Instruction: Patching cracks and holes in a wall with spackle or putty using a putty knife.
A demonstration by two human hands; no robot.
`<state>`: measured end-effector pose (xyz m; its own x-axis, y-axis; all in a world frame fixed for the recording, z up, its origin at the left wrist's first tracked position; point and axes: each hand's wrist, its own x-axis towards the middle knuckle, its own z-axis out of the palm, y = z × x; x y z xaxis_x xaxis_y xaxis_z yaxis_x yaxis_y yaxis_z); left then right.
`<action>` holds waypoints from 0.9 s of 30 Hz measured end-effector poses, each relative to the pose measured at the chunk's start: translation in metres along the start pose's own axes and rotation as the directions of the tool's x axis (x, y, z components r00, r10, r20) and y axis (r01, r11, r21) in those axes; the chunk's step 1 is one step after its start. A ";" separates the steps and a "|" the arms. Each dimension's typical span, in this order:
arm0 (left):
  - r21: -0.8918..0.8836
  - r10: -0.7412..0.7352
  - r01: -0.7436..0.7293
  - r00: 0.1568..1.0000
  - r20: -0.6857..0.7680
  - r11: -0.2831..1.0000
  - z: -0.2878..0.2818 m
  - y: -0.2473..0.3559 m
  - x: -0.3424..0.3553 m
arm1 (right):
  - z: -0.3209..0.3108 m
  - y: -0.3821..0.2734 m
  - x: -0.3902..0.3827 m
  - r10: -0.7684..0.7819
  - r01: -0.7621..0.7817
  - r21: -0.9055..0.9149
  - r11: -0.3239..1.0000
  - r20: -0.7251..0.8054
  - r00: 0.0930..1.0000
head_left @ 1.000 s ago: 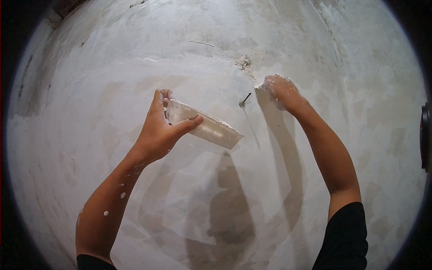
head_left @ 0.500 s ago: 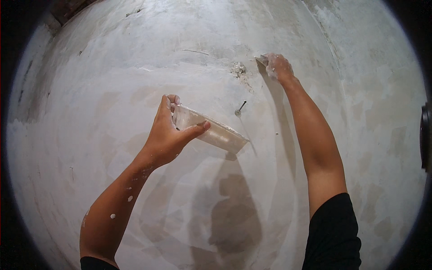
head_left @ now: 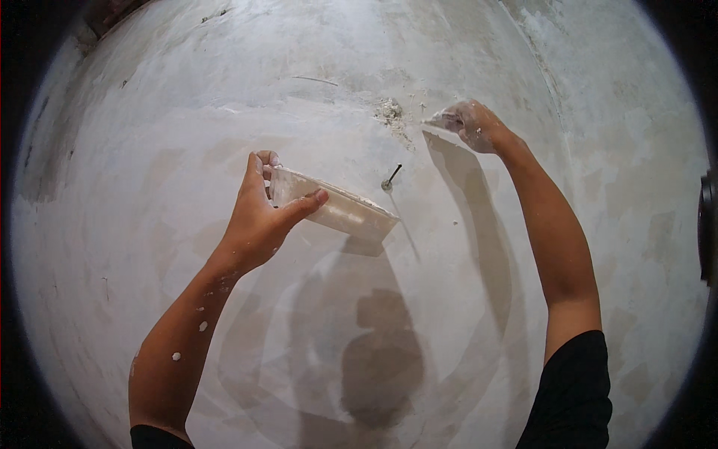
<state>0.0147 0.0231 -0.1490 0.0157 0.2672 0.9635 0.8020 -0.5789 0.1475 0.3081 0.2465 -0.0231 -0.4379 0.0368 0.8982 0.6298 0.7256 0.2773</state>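
Observation:
My left hand [head_left: 271,206] is closed round one end of a pale, translucent plastic tub [head_left: 348,215], its thumb along the near side. White paste coats the tub's rim; its inside is hidden. Higher up and to the right, my right hand [head_left: 475,126] pinches a thin, flat scraper [head_left: 440,121] smeared with the same white stuff. The blade points left, toward a rough, crumbly patch [head_left: 390,112] on the wall [head_left: 209,247], and its shadow falls apart from it, below. White smears cover the right fingers.
A nail [head_left: 393,176] sticks out of the wall between the tub and my right hand. A wall corner line [head_left: 542,63] runs down at the upper right. Some dark object [head_left: 705,228] stands at the far right edge. My shadow lies on the wall below.
My right hand has drawn back from the wall with the scraper and turned, moving slightly right and down. The tub in my left hand has shifted a little left and up in view.

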 end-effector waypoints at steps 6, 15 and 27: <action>0.032 -0.014 0.013 0.998 0.055 0.999 0.014 0.007 0.011 | 0.013 0.016 0.050 0.047 -0.113 -0.119 0.986 -0.453 0.890; -0.012 0.023 -0.023 1.000 0.010 1.000 0.016 0.004 0.004 | 0.044 -0.009 0.040 -0.055 -0.048 -0.245 0.968 -0.394 0.917; -0.055 0.047 -0.052 0.995 -0.088 0.997 -0.028 -0.033 -0.013 | 0.005 -0.085 0.013 -0.212 0.189 -0.110 0.976 -0.251 0.945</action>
<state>-0.0285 0.0170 -0.1597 0.0005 0.1711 0.9853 0.7658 -0.6337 0.1097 0.2456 0.1891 -0.0372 -0.3860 -0.2913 0.8753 0.6022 0.6392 0.4783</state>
